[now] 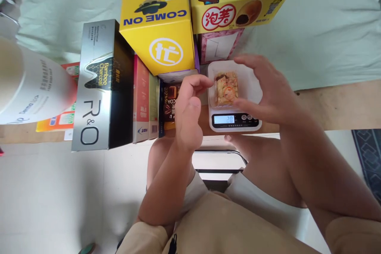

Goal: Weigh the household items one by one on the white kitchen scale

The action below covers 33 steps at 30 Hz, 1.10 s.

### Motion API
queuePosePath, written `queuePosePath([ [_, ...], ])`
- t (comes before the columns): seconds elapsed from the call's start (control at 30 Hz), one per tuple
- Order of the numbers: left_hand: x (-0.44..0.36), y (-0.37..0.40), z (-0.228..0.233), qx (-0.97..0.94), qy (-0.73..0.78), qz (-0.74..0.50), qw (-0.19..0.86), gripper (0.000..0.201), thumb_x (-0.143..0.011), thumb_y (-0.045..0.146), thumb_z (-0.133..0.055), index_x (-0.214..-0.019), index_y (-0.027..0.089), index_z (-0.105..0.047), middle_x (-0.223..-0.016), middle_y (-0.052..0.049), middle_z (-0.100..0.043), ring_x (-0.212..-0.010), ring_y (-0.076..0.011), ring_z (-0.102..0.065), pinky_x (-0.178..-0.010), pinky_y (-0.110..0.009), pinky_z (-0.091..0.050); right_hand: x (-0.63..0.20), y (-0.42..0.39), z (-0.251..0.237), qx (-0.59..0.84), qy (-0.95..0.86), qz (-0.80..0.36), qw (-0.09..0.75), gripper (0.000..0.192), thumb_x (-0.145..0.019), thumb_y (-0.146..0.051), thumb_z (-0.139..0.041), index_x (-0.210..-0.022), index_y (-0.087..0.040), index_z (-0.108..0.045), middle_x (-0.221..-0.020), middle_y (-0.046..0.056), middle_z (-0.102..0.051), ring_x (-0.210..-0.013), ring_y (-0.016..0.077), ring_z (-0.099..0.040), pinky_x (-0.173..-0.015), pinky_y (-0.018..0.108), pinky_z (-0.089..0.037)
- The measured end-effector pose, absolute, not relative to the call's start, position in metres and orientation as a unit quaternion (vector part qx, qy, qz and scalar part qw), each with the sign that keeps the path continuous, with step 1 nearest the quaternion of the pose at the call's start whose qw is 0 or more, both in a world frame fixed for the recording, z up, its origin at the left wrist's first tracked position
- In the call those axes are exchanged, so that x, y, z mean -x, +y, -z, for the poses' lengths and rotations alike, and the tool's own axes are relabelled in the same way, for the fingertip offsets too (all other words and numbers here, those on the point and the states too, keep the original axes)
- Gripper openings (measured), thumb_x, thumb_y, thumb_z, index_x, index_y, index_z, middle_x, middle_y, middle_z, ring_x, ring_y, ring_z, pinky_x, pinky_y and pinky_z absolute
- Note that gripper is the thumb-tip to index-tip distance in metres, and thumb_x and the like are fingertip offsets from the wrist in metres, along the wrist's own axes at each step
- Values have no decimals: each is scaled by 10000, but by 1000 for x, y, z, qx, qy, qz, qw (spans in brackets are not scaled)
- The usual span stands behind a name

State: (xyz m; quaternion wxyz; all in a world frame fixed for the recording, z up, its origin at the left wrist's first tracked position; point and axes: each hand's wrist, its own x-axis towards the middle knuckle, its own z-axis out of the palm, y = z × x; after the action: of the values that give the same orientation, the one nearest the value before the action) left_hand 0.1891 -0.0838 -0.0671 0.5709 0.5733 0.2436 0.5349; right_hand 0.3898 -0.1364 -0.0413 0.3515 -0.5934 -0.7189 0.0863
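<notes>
A white digital kitchen scale (pixel 250 75) lies near the table's front edge, its lit display (pixel 224 119) showing a small number. On its platform sits a small clear pack of pale snacks (pixel 227 89) with orange print. My left hand (pixel 189 113) is left of the scale, fingers bent and apart, fingertips near the pack and nothing held. To the right, my right hand (pixel 269 89) hovers over the platform with thumb and fingers spread wide. Its thumb tip comes close to the pack's lower right corner; whether it touches I cannot tell.
Behind the scale stand two yellow snack boxes (pixel 171 49) (pixel 241 12). Leftward are a dark cocoa package (pixel 169 105), a pink box (pixel 141 99), a silver-black box (pixel 97 87) and a white cup (pixel 35 83) close to the camera. Green cloth (pixel 324 27) covers the back.
</notes>
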Motion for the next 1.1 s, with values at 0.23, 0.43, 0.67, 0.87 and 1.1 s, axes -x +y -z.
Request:
queuePosePath([
  [0.23,-196,-87,80,-610,237,-527,542,457,-981,681,-510,-1165,313,-708,-1129,-48,-714,-1096,-235,-690,-994,-429,-590,-387,-157,50,629,-606,-106,475,463,-989,-539,-550,-1398,-325,-573,-1377,85,-682,-1315,284,-662,-1153,570,-548],
  [0.43,-194,-85,84,-635,230,-518,525,505,-952,737,-500,-1167,334,-714,-1163,-60,-684,-1144,-258,-660,-1003,-454,-558,-387,-168,69,627,-610,-50,483,366,-959,-464,-573,-1270,-282,-636,-1190,83,-727,-1142,274,-706,-985,515,-584],
  [0.67,-197,-81,81,-622,263,-512,531,449,-963,683,-520,-1178,330,-694,-1193,-77,-668,-1184,-274,-644,-1059,-485,-551,-385,-160,70,637,-601,-34,482,224,-953,-357,-541,-1111,-263,-669,-1030,57,-764,-966,235,-727,-834,425,-582],
  [0.87,-193,-79,86,-663,258,-492,502,543,-964,764,-491,-1190,316,-699,-1146,-63,-693,-1107,-263,-657,-997,-480,-525,-387,-161,73,668,-586,-50,456,234,-938,-372,-547,-1113,-275,-666,-1035,63,-775,-985,255,-733,-909,467,-587],
  [1.1,-193,-81,80,-729,264,-442,452,457,-1018,675,-464,-1161,296,-677,-1095,-67,-704,-1044,-261,-682,-940,-466,-527,-382,-160,76,694,-591,-65,407,266,-922,-366,-576,-1134,-263,-699,-1086,68,-794,-1111,296,-724,-1016,546,-548],
])
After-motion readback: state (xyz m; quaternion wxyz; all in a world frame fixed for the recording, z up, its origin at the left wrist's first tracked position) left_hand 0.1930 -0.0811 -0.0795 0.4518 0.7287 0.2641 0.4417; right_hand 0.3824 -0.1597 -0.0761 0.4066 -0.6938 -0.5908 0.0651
